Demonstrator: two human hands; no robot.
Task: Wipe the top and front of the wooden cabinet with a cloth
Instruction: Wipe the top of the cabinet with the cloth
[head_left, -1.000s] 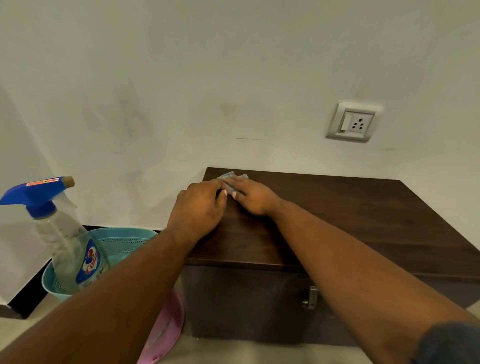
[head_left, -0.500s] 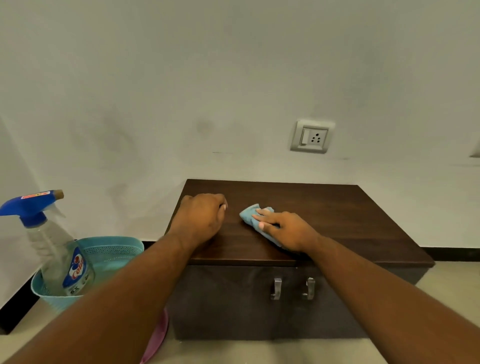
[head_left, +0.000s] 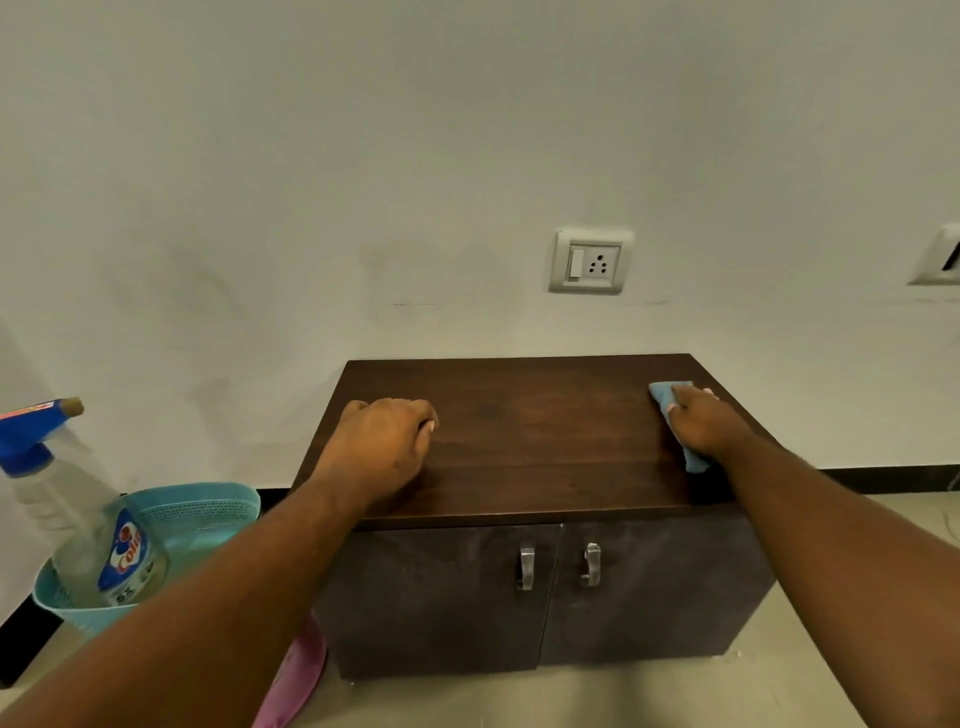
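A low dark wooden cabinet (head_left: 535, 436) stands against the white wall, with two doors and two metal handles (head_left: 525, 569) on its front. My right hand (head_left: 704, 423) presses a light blue cloth (head_left: 665, 393) flat on the top near the right edge. My left hand (head_left: 384, 444) rests on the top's left part, fingers curled, nothing in it. Part of the cloth is hidden under my right hand.
A teal plastic basket (head_left: 208, 514) on the floor left of the cabinet holds a clear spray bottle (head_left: 78, 514) with a blue trigger head. A pink object (head_left: 293, 680) lies by the cabinet's lower left corner. A wall socket (head_left: 589, 261) sits above the cabinet.
My right hand has slid the cloth from the back left of the top across to the right edge. My left hand has stayed on the left part.
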